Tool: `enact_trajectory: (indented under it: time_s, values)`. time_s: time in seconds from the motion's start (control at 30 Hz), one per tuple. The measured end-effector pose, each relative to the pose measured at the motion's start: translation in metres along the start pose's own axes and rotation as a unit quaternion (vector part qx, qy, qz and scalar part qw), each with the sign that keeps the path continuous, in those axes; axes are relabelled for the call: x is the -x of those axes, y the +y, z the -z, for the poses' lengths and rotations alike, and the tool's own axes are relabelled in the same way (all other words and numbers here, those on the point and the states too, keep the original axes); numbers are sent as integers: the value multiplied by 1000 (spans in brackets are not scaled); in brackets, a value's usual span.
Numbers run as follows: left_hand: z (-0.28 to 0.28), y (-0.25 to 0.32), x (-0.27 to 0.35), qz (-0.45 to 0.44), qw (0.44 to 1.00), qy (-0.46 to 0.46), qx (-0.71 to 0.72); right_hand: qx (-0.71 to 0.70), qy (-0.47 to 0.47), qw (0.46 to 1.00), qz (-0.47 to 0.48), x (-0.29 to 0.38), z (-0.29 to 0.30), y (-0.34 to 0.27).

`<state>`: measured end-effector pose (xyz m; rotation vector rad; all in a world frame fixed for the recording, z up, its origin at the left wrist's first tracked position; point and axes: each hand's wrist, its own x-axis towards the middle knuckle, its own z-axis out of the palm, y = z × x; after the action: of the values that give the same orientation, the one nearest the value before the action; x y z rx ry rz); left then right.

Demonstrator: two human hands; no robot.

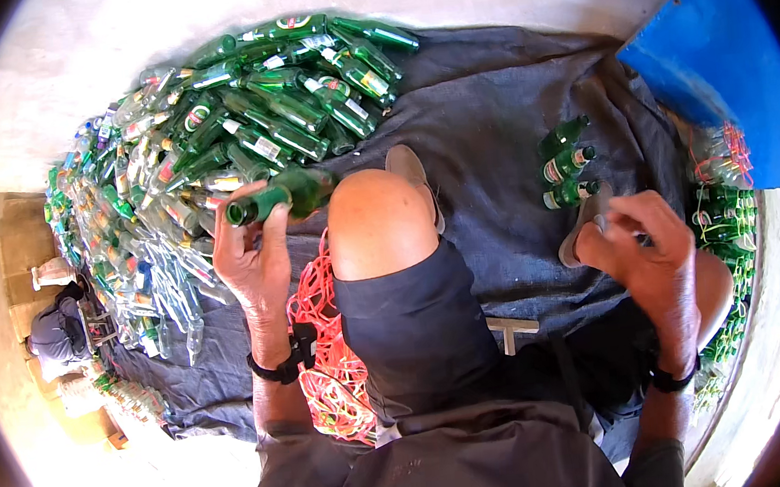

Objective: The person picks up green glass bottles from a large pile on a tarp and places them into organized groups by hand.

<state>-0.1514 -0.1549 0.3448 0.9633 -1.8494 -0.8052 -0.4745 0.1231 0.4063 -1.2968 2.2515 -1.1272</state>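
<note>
In my left hand is a green glass bottle, its open mouth tilted towards me and its body pointing away past my raised knee. My thumb and fingers wrap its neck and shoulder. My right hand hangs over my other leg, fingers curled and thumb near the fingertips. A small pale blur shows at those fingertips, too unclear to name. Just beyond that hand, three green bottles lie side by side on the dark tarp, necks to the right.
A large heap of green and clear bottles fills the left and far side. Red plastic strapping lies beside my left leg. Bundled green bottles stack along the right, below a blue panel. A seated person is at far left.
</note>
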Motion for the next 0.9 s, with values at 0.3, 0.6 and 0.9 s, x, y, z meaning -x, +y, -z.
enact_trajectory:
  time_s: [0.3, 0.6, 0.9]
  values:
    - [-52, 76, -48, -164, 983, -81, 17, -94, -8, 979, 183, -74, -59, -64]
    - [-91, 113, -34, -171, 947, -235, 136, -28, 32, 964, 262, -90, -89, -56]
    - [-102, 104, -15, -132, 939, -302, 101, -36, 53, 974, 218, -64, -108, -23]
